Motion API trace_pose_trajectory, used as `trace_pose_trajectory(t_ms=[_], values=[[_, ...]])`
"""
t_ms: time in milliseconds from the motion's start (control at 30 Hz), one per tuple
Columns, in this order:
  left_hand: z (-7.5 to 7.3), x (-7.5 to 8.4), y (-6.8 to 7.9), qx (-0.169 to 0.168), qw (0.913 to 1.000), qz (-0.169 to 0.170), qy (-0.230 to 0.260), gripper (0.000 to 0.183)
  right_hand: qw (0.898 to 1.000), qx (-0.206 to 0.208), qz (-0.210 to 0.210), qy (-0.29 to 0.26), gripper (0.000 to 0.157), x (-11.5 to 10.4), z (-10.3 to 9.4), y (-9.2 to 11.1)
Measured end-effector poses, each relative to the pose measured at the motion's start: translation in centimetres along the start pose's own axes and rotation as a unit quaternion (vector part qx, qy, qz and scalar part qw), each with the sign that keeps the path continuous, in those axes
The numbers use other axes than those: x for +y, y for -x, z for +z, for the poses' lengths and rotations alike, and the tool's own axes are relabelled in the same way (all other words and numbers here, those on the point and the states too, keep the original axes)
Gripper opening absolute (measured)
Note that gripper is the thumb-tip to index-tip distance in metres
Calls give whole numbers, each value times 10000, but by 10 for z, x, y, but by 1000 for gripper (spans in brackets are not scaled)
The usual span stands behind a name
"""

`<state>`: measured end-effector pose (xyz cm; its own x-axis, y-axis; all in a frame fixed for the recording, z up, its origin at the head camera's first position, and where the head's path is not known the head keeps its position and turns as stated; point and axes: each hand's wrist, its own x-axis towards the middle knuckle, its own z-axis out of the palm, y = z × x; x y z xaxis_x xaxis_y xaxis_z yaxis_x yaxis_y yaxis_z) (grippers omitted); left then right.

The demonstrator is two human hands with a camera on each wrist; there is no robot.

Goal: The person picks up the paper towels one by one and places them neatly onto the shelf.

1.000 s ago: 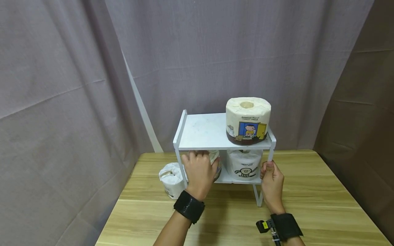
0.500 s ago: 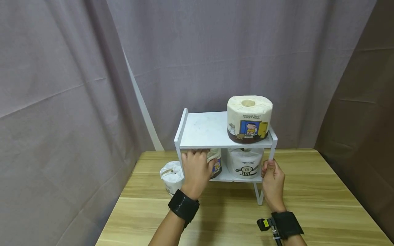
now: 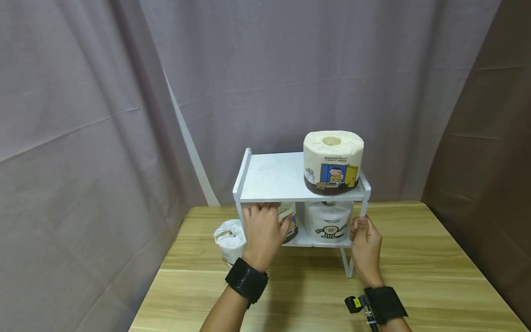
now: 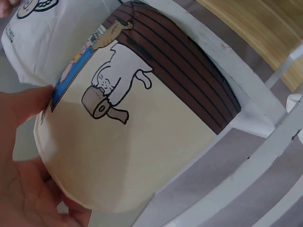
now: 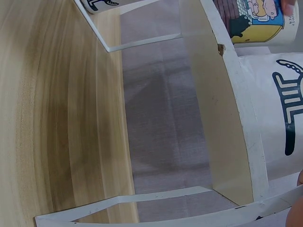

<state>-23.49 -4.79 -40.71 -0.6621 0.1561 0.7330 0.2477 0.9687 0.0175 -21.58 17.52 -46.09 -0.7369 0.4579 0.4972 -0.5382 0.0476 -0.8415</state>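
Observation:
My left hand (image 3: 263, 235) reaches under the top board of a white two-tier rack (image 3: 269, 180). Its thumb and fingers grip the top of a cream toilet roll (image 4: 132, 156) on the lower shelf. That roll has a brown band and cartoon print; in the head view the hand covers much of it. My right hand (image 3: 366, 249) holds the rack's right upright, thumb uppermost. Beside the gripped roll, toward the right end of the lower shelf, stands a white toilet roll (image 3: 328, 219) with a black line drawing.
Another cream toilet roll (image 3: 332, 161) stands upright on the rack's top board, at the right. A smaller white roll (image 3: 230, 242) is on the wooden table (image 3: 415, 267), left of the rack. Grey curtains (image 3: 290, 69) hang behind the table.
My left hand has shifted slightly left, and more of the gripped toilet roll's coloured picture now shows beside it. My right hand keeps its hold on the rack's upright.

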Motion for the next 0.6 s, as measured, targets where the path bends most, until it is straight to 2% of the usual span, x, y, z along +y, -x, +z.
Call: trace_pose_trajectory(t_ms=[267, 433, 600], values=[[7, 19, -6, 235, 9962, -310, -783, 56, 9998, 26, -14, 185, 44, -4, 0, 1], [16, 25, -8, 331, 9927, -575, -1004, 63, 9994, 34, 124, 306, 44, 12, -3, -1], [23, 26, -13, 263, 9906, -791, -1084, 66, 9997, -18, -21, 225, 46, 23, -7, -4]])
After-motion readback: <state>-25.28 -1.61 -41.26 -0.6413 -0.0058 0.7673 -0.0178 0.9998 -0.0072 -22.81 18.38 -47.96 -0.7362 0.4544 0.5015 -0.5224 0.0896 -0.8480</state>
